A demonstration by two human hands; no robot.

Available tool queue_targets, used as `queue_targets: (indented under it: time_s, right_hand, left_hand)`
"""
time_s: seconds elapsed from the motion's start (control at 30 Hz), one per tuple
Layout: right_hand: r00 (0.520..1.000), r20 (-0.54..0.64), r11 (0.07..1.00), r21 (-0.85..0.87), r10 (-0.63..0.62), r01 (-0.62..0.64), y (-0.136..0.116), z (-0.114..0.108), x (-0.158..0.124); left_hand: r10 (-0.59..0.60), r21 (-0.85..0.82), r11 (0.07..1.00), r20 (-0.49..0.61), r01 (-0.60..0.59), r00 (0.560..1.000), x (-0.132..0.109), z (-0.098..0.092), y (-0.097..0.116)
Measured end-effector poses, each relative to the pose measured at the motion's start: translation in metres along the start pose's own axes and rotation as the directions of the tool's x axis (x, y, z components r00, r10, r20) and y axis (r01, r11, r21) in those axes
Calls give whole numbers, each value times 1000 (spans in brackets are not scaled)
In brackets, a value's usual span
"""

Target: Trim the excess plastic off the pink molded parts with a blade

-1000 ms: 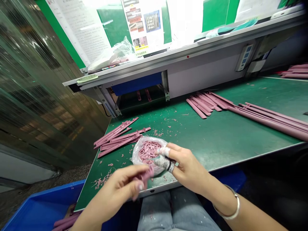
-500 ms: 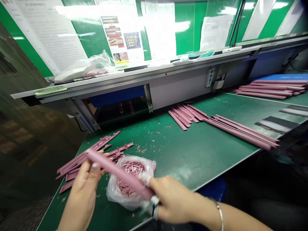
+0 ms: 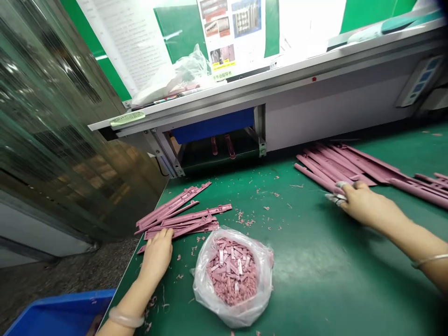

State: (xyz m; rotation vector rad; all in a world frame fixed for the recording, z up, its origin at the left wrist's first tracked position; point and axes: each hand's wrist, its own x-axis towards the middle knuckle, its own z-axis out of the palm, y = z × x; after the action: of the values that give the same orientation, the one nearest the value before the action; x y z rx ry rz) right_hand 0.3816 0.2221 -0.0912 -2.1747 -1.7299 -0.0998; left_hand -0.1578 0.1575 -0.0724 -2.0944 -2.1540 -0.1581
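Note:
My left hand (image 3: 159, 252) lies at the near side of the left pile, fingers closed over the end of a pink plastic strip (image 3: 194, 227). Several more pink strips (image 3: 171, 205) lie there with their ribbed inner sides up. Over at the right pile, my right hand (image 3: 357, 200) has its white-wrapped fingertips closed at the near end of a smooth pink plastic strip (image 3: 317, 178). Its fingers partly cover that end. Between the hands stands an open clear plastic bag (image 3: 233, 322) filled with pink scraps (image 3: 233, 270).
Pink shavings (image 3: 245, 219) are scattered over the green tabletop (image 3: 301, 261). A shelf (image 3: 238, 86) with papers above it runs along the back. More long pink strips (image 3: 420, 190) lie at the right. A blue bin (image 3: 66, 303) stands below the table's left edge.
Both hands have let go of the pink strip they held over the bag. My left hand is now at the left pile, my right hand at the right pile. The view has shifted left.

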Motion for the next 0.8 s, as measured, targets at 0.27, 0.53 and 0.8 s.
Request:
queue_targets:
  time_s: [0.27, 0.53, 0.8]
  right_hand:
    - [954, 200, 974, 53, -225, 219, -47, 3, -45]
    - [804, 182, 806, 323, -567, 495, -146, -56, -123]
    - [579, 192, 606, 347, -793, 716, -220, -106, -195]
  left_hand:
    - [-73, -227, 973, -106, 47, 992, -2, 5, -17]
    - [-391, -758, 649, -408, -67, 825, -35, -51, 49]
    - [-427, -826, 6, -512, -564, 746, -84, -112, 148]
